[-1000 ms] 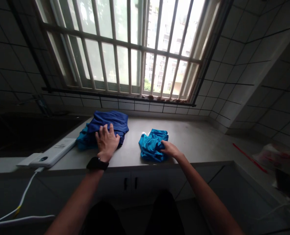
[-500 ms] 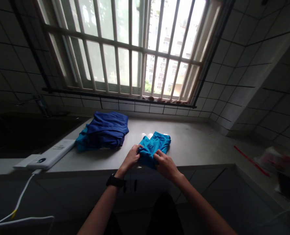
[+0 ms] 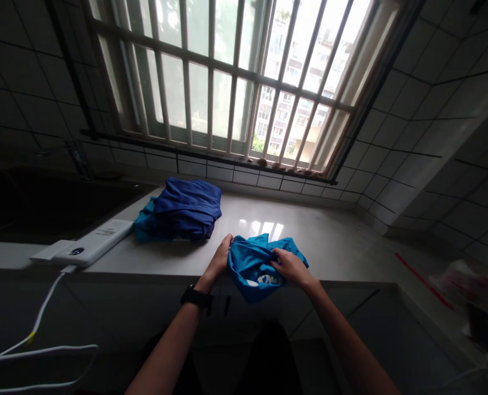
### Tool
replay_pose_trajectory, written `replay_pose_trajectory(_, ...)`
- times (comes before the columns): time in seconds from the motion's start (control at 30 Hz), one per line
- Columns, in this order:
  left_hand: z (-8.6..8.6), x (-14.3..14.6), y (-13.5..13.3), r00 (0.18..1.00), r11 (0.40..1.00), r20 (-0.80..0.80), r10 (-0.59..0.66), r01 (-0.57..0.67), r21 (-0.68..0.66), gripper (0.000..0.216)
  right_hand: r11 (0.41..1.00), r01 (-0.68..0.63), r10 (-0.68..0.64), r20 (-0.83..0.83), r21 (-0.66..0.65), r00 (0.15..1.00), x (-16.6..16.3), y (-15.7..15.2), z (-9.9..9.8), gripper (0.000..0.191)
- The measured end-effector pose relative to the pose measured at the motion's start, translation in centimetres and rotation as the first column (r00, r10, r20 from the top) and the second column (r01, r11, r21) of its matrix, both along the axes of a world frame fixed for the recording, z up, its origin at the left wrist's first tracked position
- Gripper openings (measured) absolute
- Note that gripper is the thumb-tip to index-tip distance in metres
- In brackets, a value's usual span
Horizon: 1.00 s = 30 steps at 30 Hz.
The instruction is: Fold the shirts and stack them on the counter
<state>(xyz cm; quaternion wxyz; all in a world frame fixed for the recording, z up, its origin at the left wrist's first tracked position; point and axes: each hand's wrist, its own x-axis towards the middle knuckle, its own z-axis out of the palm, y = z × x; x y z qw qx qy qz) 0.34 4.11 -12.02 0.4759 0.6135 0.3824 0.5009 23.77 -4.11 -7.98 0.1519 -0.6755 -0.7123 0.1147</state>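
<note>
**Bright blue garment (image 3: 247, 257) held at the front edge of the desk (image 3: 334, 238)**

Much of the bright blue garment is lost in its own folds, so its cut cannot be made out. White lettering (image 3: 268, 279) shows on the near part, partly swallowed by creases and too broken to read. The fingertips of the right hand (image 3: 292, 267) are hard to see where they sink into the cloth, and the left hand (image 3: 218, 260) has some of its fingers behind the garment's edge. Both forearms are cut off by the lower border, and the dark sink (image 3: 54, 206) at far left is too dim to show any detail inside.

The left hand reaches up from below, a black watch (image 3: 197, 297) on its wrist, and grips the garment's left edge with the fingers pointing away from the body. The right hand comes in from the right, back of the hand up, its bent fingers pinching the cloth right of the middle.

The garment's long axis runs roughly left to right, along the desk's edge. A rounded fold sags toward the wearer, past that edge, while the far corners lie on the desktop. Behind and to the left, near but apart, sits a dark blue folded pile (image 3: 190, 206).
</note>
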Motion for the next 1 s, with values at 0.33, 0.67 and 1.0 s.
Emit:
replay_pose_trajectory(0.33,-0.1,0.2,0.8,0.983,0.993,0.154,0.098,-0.086,-0.083,0.043,0.949,-0.006,0.27,-0.802,0.315,0.533,-1.4,-1.6,7.1,0.026)
replay_pose_trajectory(0.67,2.5,-0.3,-1.6,0.863,0.895,-0.269,-0.427,0.446,0.01,0.03,0.925,0.018,0.279,-0.711,0.379,0.645,-1.9,1.2,10.0,0.03)
replay_pose_trajectory(1.0,1.8,-0.3,-1.4,0.874,0.888,-0.179,-0.451,0.46,0.005,0.018,0.834,0.136,0.361,-0.715,0.535,0.598,0.0,6.9,14.5,0.031)
